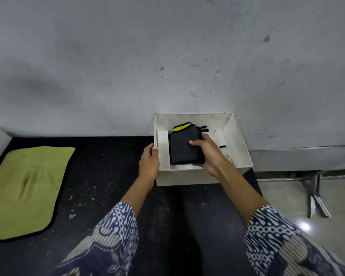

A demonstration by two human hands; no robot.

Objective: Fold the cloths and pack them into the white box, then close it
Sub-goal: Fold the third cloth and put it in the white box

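Resting inside the open white cardboard box [237,144], a folded dark grey cloth with a yellow and black edge [182,148] is gripped by the right hand [207,152]: the thumb is laid across the top of the fabric and the fingers are curled round its right side. The cloth lies towards the left half of the box, its yellow band pointing to the far wall, and a strip of white floor is seen in front of it. The left wall of the box is held by the left hand [148,164], with the thumb hooked over the rim and the rest of the hand lying against the outside. No lid is seen on the box, which stands on a black speckled tabletop [112,176] and is set against a scuffed grey wall [167,56]. A flat green cloth with a black border [26,188] is spread on the same tabletop, well apart to the left. Both forearms are covered by blue and white patterned sleeves [116,232]. Beyond the right edge of the table, a metal frame [315,192] is seen on a pale tiled floor.
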